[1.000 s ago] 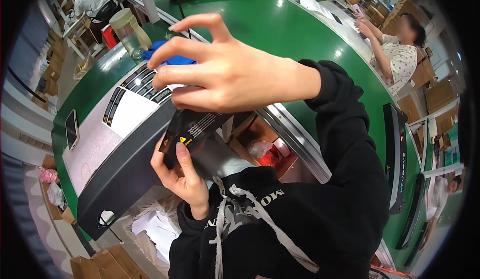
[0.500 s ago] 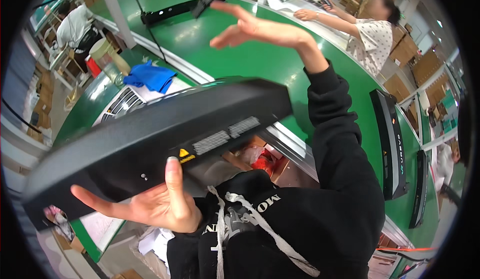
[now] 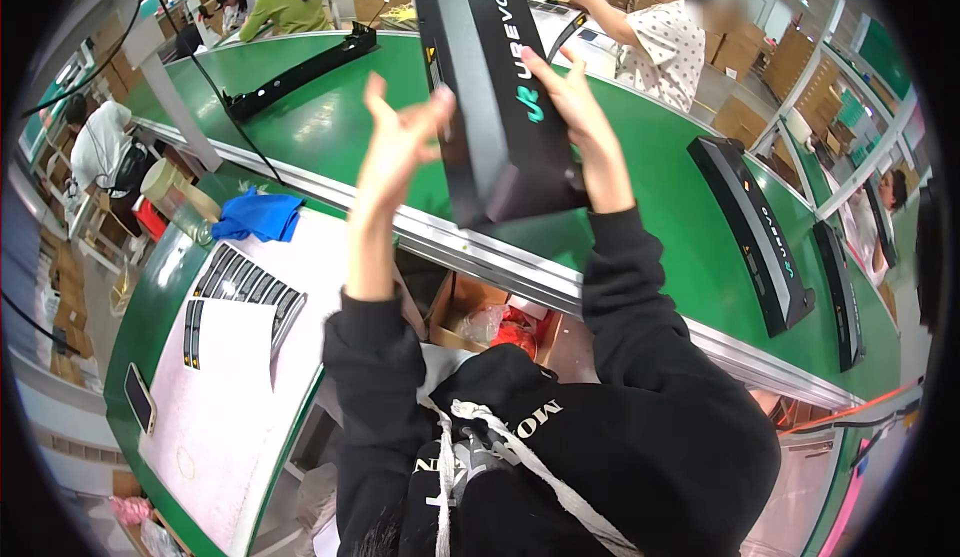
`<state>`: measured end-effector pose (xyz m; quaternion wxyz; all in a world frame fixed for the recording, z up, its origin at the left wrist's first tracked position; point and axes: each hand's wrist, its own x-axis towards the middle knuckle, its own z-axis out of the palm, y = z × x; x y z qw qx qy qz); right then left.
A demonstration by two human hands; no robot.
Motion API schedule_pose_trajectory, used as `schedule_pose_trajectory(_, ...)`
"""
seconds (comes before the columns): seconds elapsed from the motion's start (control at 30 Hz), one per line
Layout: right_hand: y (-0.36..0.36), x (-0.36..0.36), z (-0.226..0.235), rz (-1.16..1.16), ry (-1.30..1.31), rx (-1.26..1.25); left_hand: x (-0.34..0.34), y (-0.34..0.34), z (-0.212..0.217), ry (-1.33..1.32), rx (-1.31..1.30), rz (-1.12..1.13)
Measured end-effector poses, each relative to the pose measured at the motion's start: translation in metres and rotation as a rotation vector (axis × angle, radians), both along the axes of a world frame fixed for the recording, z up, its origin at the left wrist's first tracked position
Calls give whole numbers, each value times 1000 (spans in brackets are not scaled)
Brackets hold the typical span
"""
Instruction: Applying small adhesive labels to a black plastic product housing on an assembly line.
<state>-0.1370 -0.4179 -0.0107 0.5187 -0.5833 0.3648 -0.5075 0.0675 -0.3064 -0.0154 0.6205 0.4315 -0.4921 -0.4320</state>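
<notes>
A long black machine cover [image 3: 485, 87] with white and green lettering is raised at a tilt over the green conveyor belt [image 3: 330, 127]. My right hand [image 3: 575, 107] grips its right side, thumb on the lettered face; the other fingers are partly hidden. At the opposite edge is my left hand [image 3: 405, 142], fingers spread, with fingertips at the cover's side. Whether that hand bears any weight I cannot tell.
Two similar covers [image 3: 755, 237] [image 3: 840, 297] lie on the belt at right, and a black bracket-like part [image 3: 300, 77] at far left. The side table holds label sheets [image 3: 245, 292], a blue cloth [image 3: 258, 215] and a phone [image 3: 140, 397]. Across the belt stands a co-worker [image 3: 660, 37].
The cover has swung from low left to upright over the belt, its lettered face now showing. My left hand has risen with it; my right hand has come onto its right side.
</notes>
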Motion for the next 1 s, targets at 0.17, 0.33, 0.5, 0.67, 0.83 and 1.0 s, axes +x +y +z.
schedule_pose_trajectory(0.17, -95, 48, -51, -627, 240, -59, -14, -33, -97, -345, 9, 218)
schedule_pose_trajectory(0.33, -158, 75, -89, -740, 356, -6, 16, -26, -120, -507, -70, 408)
schedule_pose_trajectory(0.5, -199, 100, -118, -784, 433, 246, 45, 47, -112, -306, -27, 423)
schedule_pose_trajectory(0.67, -222, 112, -131, -840, 425, 396, 62, 107, -101, -213, 39, 504)
schedule_pose_trajectory(0.83, -226, 109, -130, -835, 463, 475, 73, 134, -94, -116, 67, 580)
schedule_pose_trajectory(1.0, -198, 106, -93, -830, 819, 381, 73, 161, -87, -227, 0, 647)
